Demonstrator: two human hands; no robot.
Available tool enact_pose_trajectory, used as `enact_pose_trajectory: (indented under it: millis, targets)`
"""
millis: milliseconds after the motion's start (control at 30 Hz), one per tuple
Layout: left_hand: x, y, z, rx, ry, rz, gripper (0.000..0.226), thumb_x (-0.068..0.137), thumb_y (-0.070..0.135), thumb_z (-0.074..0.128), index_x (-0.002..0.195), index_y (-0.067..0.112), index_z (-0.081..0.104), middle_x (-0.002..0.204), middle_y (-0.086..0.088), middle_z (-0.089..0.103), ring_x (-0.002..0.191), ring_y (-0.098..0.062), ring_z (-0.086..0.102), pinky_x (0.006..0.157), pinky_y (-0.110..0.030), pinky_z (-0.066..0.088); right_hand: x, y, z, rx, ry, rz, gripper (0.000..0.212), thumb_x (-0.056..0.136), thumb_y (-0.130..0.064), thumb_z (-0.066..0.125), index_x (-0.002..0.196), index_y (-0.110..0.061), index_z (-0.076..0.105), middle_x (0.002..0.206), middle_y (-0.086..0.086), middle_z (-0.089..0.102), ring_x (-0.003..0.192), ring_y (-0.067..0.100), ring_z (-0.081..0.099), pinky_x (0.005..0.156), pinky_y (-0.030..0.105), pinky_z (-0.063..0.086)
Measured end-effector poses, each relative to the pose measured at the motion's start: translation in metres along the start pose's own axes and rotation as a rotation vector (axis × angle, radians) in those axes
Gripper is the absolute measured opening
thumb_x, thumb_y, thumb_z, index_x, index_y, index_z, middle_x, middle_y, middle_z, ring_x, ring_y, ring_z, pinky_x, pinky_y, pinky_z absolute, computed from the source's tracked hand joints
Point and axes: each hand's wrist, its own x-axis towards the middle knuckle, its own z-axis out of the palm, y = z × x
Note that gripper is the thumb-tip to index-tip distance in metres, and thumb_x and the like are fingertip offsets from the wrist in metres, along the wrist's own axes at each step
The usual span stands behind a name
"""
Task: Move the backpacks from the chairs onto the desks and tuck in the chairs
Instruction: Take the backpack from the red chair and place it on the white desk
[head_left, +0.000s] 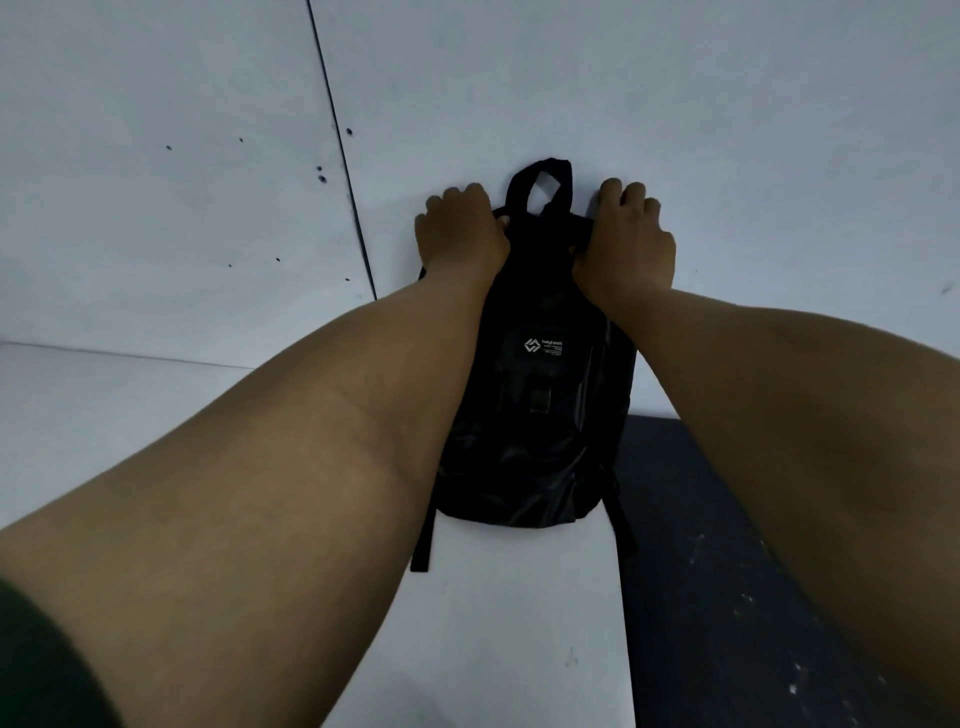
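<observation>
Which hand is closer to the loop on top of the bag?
Right hand, gripping the backpack top just right of the loop. Left hand grips slightly farther left.

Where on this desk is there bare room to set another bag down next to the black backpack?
Bare white desk lies beyond the carry loop and right of the black backpack. More lies left of it, up to the dark seam, and beyond on the neighbouring panel. It is crowded only at the bag's top, which the left hand and right hand grip.

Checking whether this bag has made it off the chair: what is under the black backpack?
The black backpack lies flat on a white desk, both hands gripping its top. No chair shows beneath it. The patch of surface it covers is hidden.
</observation>
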Motion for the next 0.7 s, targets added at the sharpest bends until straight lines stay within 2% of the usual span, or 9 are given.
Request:
enact_pose_trajectory:
  millis: [133,333,500,700]
  targets:
    - [-0.009,0.005,-0.008,0.021,-0.047,0.014,0.035,0.097,0.033,0.050,0.121,0.009,0.054,0.123,-0.013,0.056,0.117,-0.031,0.050,0.086,-0.037,0.040,-0.004,-0.007,-0.007,-0.038,-0.024,0.011,0.059,0.080,-0.018,0.070,0.130,-0.007,0.041,0.125,0.017,0.048,0.113,0.035,0.049,0.076,0.043,0.042]
    - [-0.033,0.011,-0.020,0.067,-0.018,0.145,0.041,0.091,0.021,0.056,0.129,0.008,0.048,0.128,-0.016,0.050,0.118,-0.032,0.048,0.078,-0.036,0.036,-0.020,-0.023,-0.020,-0.050,-0.051,-0.043,0.065,0.078,-0.026,0.072,0.132,-0.008,0.040,0.127,0.016,0.046,0.115,0.033,0.047,0.081,0.042,0.041]
    - [-0.051,0.014,-0.036,0.087,-0.088,0.168,0.055,0.089,0.027,0.064,0.136,0.007,0.041,0.133,-0.018,0.045,0.120,-0.032,0.046,0.080,-0.038,0.040,-0.037,-0.036,-0.032,-0.040,-0.069,-0.073,0.065,0.079,-0.030,0.072,0.132,-0.007,0.041,0.127,0.016,0.046,0.115,0.033,0.047,0.083,0.042,0.042]
    - [-0.066,0.014,-0.055,0.098,-0.106,0.199,0.051,0.091,0.031,0.061,0.132,0.007,0.044,0.132,-0.018,0.045,0.119,-0.033,0.047,0.075,-0.036,0.035,-0.053,-0.045,-0.045,-0.045,-0.079,-0.069,0.069,0.080,-0.029,0.072,0.136,-0.007,0.038,0.130,0.016,0.045,0.117,0.032,0.046,0.085,0.042,0.044]
